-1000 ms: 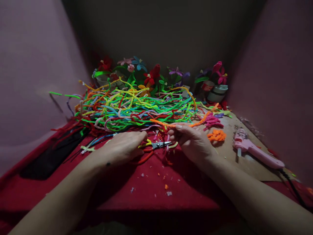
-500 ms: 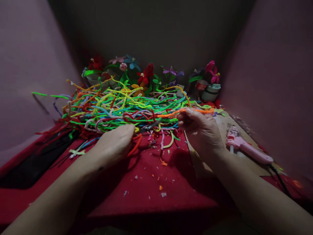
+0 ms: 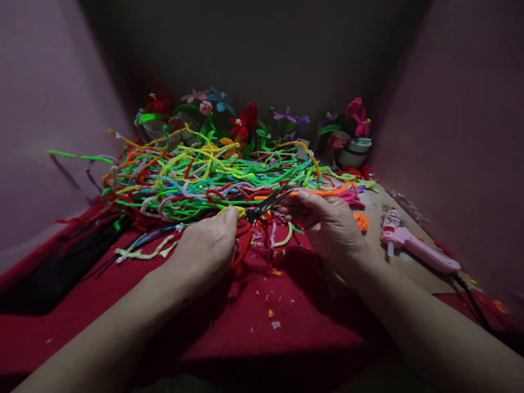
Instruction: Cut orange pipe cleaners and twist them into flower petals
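My left hand (image 3: 207, 245) is closed around the yellow handles of a small pair of scissors (image 3: 266, 204), whose dark blades point up and to the right. The blade tips meet an orange pipe cleaner (image 3: 327, 192) that my right hand (image 3: 327, 224) pinches between thumb and fingers. Both hands hover over a red cloth (image 3: 262, 305), just in front of a big tangled pile of coloured pipe cleaners (image 3: 204, 174).
A pink glue gun (image 3: 409, 245) lies on a brown board (image 3: 374, 204) at the right, beside small orange and magenta pieces. Pipe-cleaner flowers (image 3: 241, 123) and a jar (image 3: 354, 152) stand at the back. Cut scraps dot the cloth. A dark flat object (image 3: 61, 273) lies left.
My left hand has lifted the scissors off the cloth and turned the blades up toward the orange pipe cleaner. My right hand first rose with it, then drew back left toward the blades.
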Available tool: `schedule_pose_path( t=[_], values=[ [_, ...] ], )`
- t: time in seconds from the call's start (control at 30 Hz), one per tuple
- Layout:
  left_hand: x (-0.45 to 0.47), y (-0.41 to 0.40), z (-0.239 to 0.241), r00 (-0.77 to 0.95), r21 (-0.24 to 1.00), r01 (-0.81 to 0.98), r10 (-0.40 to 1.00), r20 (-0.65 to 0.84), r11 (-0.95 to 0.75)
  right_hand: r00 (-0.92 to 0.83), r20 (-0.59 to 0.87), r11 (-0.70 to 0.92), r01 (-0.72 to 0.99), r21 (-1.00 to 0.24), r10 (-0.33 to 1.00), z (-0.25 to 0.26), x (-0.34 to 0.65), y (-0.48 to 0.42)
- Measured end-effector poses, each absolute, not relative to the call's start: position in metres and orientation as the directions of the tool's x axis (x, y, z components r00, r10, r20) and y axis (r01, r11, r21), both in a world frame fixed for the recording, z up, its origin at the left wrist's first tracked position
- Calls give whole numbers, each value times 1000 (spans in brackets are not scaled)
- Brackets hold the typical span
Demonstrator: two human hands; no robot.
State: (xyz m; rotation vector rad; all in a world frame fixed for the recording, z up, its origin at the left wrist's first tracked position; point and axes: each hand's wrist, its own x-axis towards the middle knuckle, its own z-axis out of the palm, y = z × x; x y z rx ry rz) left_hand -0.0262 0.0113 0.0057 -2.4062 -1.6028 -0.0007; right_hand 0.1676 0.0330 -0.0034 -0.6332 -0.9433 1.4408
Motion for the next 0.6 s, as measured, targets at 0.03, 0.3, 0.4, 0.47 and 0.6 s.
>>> schedule_pose_path(
  t=[0.03, 0.3, 0.4, 0.47, 0.6],
  values=[
    [-26, 11, 5, 406, -219, 902, 903, 138, -372, -114, 149, 66, -536, -842, 982, -4, 167, 33],
    [-25, 10, 5, 420, -236, 893, 898, 133, -383, -120, 146, 67, -502, -862, 982, -7, 167, 33],
    [-25, 10, 3, 418, -247, 893, 896, 148, -376, -118, 116, 46, -481, -875, 986, -5, 166, 32],
    [-24, 10, 2, 414, -268, 893, 894, 172, -362, -107, 104, 42, -469, -882, 989, -4, 166, 31],
    [-24, 10, 1, 421, -296, 888, 881, 216, -352, -91, 107, 56, -440, -896, 990, -4, 167, 31]
  ],
)
